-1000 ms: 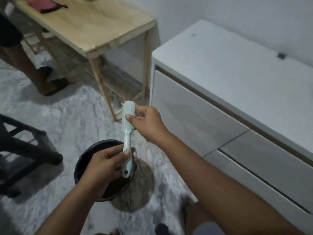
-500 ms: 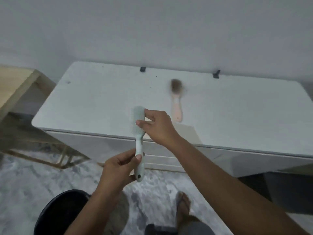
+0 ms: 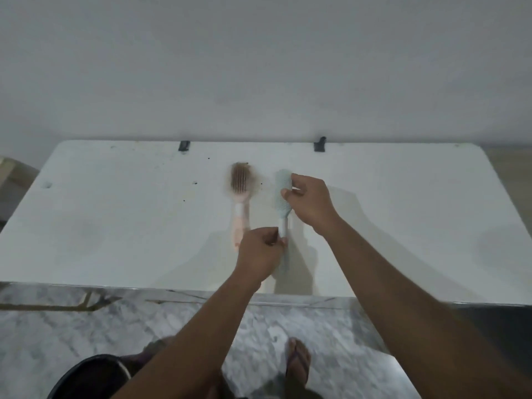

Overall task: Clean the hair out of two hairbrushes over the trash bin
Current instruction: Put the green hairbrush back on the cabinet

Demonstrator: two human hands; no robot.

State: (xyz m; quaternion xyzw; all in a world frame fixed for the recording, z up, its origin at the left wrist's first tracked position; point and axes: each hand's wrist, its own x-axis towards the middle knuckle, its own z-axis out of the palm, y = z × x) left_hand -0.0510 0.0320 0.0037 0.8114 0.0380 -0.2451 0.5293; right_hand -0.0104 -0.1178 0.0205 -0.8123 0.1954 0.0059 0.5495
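Mint hairbrush (image 3: 282, 197) held over the white cabinet top (image 3: 115, 226), handle pinched by left hand (image 3: 259, 253), head gripped by right hand (image 3: 309, 201), hair-clogged pink hairbrush (image 3: 239, 197) laid just beside it, black trash bin (image 3: 89, 377) seen below the cabinet, contents indiscernible.

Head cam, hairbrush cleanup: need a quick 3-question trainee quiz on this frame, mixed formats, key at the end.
1. True or false: the pink hairbrush on the white cabinet top is free of hair.
2. Multiple choice: the right hand holds which part of the mint hairbrush? A) handle end B) head C) nothing
3. Fill in: the left hand pinches the mint hairbrush by its ____.

Key
1. False: a brown wad of hair covers its bristles.
2. B
3. handle. The black trash bin sits on the floor at lower left, away from both brushes.
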